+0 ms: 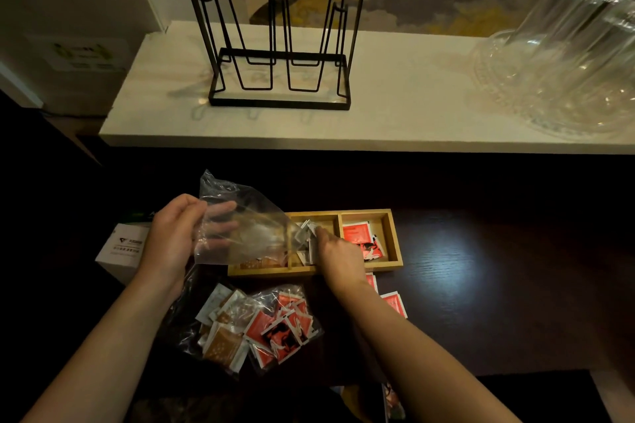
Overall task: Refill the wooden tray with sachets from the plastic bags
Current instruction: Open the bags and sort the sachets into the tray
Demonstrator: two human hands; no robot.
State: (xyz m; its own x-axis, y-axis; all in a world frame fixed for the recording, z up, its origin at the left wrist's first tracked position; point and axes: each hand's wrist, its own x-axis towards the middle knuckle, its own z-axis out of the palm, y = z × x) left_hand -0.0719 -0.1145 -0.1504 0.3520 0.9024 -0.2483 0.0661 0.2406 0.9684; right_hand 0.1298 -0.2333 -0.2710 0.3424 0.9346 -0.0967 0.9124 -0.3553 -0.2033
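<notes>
Your left hand (178, 237) grips a clear bag (240, 227) whose film blurs the tray's (395, 240) left compartment; your right hand (338, 256) pinches pale sachets (307, 237) in the middle one. The tray has three compartments, red sachets (360, 237) in the right. Two more bags (261, 326) lie nearer you, holding brown and red sachets.

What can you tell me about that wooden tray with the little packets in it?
The wooden tray is a low, light-coloured box lying flat on the dark table, split by thin walls into side-by-side compartments. The rightmost holds red sachets, the middle one pale sachets that the right hand reaches into. The clear plastic bag gripped by the left hand hides its left end.
</notes>
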